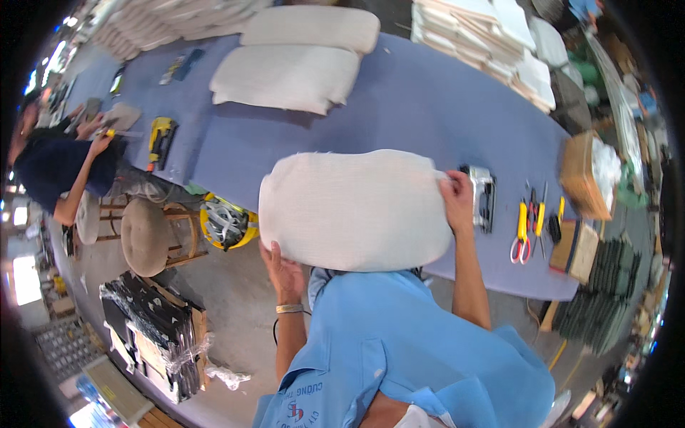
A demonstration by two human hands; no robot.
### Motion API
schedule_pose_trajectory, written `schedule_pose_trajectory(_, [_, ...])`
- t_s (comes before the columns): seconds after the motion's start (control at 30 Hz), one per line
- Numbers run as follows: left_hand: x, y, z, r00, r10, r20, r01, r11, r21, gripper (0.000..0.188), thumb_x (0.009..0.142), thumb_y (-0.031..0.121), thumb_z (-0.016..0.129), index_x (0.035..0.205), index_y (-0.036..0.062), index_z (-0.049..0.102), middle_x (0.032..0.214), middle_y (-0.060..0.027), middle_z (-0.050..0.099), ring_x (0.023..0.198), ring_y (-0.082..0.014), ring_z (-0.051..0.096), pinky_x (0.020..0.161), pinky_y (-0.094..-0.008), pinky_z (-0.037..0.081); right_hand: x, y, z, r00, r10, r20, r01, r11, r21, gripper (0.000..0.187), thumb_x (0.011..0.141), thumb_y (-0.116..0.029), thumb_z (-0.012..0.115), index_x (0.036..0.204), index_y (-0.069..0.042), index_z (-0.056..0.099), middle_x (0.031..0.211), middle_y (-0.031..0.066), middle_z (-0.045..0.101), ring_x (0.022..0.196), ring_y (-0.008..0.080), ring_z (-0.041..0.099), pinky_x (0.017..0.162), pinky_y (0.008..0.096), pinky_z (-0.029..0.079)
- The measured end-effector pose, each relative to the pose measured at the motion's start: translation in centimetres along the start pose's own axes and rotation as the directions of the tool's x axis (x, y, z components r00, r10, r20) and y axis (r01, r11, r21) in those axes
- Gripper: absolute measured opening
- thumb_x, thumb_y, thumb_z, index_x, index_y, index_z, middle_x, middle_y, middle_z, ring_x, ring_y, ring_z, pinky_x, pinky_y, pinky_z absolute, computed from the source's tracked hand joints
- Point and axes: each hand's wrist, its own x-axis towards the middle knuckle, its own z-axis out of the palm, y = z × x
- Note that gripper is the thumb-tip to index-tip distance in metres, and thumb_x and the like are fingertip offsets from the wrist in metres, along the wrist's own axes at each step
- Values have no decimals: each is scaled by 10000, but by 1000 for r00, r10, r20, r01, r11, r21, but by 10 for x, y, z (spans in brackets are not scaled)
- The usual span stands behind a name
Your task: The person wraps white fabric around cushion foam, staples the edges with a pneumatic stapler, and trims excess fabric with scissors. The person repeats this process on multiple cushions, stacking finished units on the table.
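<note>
A cream fabric-covered cushion panel (357, 214) with rounded ends is held level in front of my body, over the near edge of the blue table. My left hand (287, 274) grips its lower left corner, with the fingers partly hidden underneath. At the upper right end, my right hand (458, 200) pinches the panel's rim. Just right of that hand lies a silver and black staple gun (482, 198). Two more cream panels lie farther back: one nearer (285, 77), and one behind it (314, 27) partly overlapped.
Pliers (522, 225), scissors and a screwdriver lie on the table's right, beside a cardboard box (578, 171). Stacked cream pieces (474, 32) stand at the back. A yellow tool (161, 141) lies leftward, near a seated co-worker (68, 167). Stools (145, 235) and a yellow bin (228, 222) stand left.
</note>
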Motion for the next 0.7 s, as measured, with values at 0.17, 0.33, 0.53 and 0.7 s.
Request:
schedule_pose_trajectory(0.17, [18, 27, 98, 975, 106, 194, 17, 838, -545, 869, 969, 743, 483, 1590, 151, 345, 1587, -64, 442, 1417, -309, 453, 1188, -499, 352, -10, -46, -25, 858, -463, -222, 504, 842, 192, 491, 1052, -488, 488, 1061, -13, 612, 1004, 59, 596, 923, 169, 557, 879, 320, 464])
schedule_pose_trajectory(0.33, [63, 66, 141, 931, 202, 305, -25, 866, -499, 928, 937, 817, 422, 1575, 144, 375, 1580, -82, 453, 1406, -303, 473, 1166, -485, 394, -14, 21, -27, 948, -313, -54, 302, 838, 455, 628, 1064, -578, 428, 1068, 13, 640, 1047, 92, 644, 978, 185, 602, 881, 342, 488])
schedule_pose_trajectory(0.53, [104, 74, 150, 846, 368, 386, -336, 930, -150, 925, 957, 797, 404, 1532, 71, 410, 1527, -140, 503, 1369, -292, 513, 1128, -450, 438, -55, -29, -29, 866, -279, 415, 141, 932, 334, 594, 990, -487, 626, 1291, 25, 624, 1253, 132, 660, 1157, 224, 632, 1015, 386, 497])
schedule_pose_trajectory(0.7, [102, 88, 178, 846, 215, 488, -264, 964, 33, 979, 951, 816, 363, 1531, 28, 401, 1538, -165, 486, 1378, -293, 502, 1134, -428, 431, -56, -133, 9, 766, -529, 365, 494, 848, 191, 690, 793, -128, 769, 1441, -55, 543, 1312, 152, 656, 1168, 270, 650, 1044, 402, 498])
